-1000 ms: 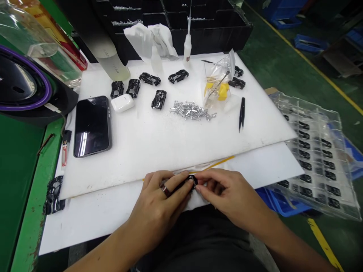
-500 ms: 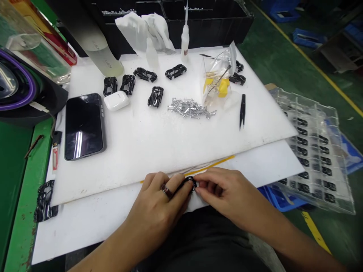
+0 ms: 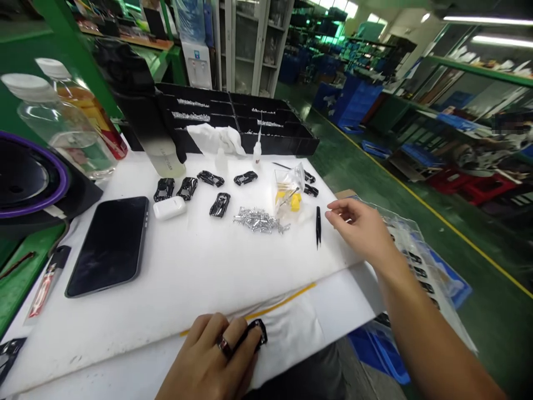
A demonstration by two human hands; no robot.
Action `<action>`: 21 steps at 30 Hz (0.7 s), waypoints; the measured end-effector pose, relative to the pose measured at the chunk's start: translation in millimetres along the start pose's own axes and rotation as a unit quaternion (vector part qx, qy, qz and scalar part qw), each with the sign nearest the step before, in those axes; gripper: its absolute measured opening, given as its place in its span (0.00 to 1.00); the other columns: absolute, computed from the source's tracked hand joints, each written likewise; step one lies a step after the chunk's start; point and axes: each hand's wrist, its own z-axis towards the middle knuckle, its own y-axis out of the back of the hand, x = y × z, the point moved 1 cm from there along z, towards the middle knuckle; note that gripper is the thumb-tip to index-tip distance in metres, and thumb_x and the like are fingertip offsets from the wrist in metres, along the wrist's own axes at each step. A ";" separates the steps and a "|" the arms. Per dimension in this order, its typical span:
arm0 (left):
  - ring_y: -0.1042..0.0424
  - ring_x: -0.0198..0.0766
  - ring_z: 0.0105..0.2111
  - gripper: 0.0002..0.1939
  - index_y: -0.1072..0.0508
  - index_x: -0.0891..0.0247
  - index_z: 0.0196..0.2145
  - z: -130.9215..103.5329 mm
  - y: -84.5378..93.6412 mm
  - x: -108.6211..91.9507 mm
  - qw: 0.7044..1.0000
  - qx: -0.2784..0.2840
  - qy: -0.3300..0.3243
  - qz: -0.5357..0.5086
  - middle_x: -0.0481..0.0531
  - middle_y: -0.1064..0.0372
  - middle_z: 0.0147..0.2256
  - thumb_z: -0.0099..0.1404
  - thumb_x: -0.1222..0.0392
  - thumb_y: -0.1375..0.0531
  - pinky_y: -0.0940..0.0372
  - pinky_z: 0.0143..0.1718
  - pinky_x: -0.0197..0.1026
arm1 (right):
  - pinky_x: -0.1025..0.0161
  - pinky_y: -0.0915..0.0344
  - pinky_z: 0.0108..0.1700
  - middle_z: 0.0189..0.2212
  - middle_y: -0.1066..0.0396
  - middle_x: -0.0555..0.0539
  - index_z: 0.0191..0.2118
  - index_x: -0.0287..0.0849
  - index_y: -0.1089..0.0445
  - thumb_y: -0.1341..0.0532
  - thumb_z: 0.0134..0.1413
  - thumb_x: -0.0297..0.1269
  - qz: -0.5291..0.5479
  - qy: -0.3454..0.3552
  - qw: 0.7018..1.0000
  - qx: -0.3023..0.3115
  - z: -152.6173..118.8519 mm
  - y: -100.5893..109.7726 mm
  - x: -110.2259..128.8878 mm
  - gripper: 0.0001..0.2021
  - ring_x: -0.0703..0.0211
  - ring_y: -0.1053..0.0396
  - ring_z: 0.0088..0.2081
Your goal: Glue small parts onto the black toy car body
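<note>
Left hand (image 3: 214,358): grip clamped on black car shell (image 3: 260,333) | right hand (image 3: 360,229): grip held slightly apart beside tweezers (image 3: 318,225) | bottle (image 3: 160,156): lettering blurred, only "AN" read

Letters ending "UAN" on dark-topped bottle (image 3: 160,155); print on cutter (image 3: 45,288) too small to read.
</note>
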 end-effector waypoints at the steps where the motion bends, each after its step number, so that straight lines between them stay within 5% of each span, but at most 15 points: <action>1: 0.39 0.42 0.34 0.12 0.23 0.63 0.48 0.7 -0.6 0.4 1.000 -0.006 -0.002 0.002 0.52 0.27 0.37 0.74 0.66 0.44 0.44 0.37 0.46 | 0.59 0.36 0.33 0.31 0.26 0.48 0.40 0.43 0.24 0.35 0.54 0.46 0.004 0.008 1.000 0.001 4.9 -3.3 1.2 0.13 0.56 0.31 0.31; 10: 0.39 0.42 0.34 0.10 0.24 0.64 0.48 4.0 -1.7 -2.6 1.000 -0.026 0.008 -0.009 0.53 0.28 0.36 0.72 0.67 0.43 0.45 0.36 0.46 | 0.59 0.32 0.33 0.32 0.25 0.48 0.40 0.44 0.27 0.39 0.58 0.44 -0.022 0.069 0.997 0.014 12.1 -15.3 24.8 0.10 0.54 0.29 0.32; 16: 0.39 0.42 0.34 0.10 0.24 0.64 0.48 3.5 0.6 -5.3 0.999 -0.016 0.029 -0.039 0.53 0.28 0.37 0.71 0.68 0.41 0.45 0.36 0.46 | 0.42 0.36 0.60 0.53 0.25 0.44 0.46 0.43 0.21 0.39 0.51 0.35 -0.120 0.170 0.971 0.120 27.2 -24.4 3.4 0.17 0.38 0.33 0.55; 21: 0.38 0.43 0.36 0.12 0.25 0.63 0.51 2.4 3.0 -5.6 0.998 0.017 0.038 -0.041 0.53 0.28 0.39 0.71 0.67 0.40 0.44 0.38 0.48 | 0.39 0.35 0.59 0.53 0.24 0.44 0.52 0.43 0.22 0.38 0.54 0.37 -0.159 0.237 0.934 0.213 44.6 -29.1 -7.6 0.20 0.35 0.33 0.55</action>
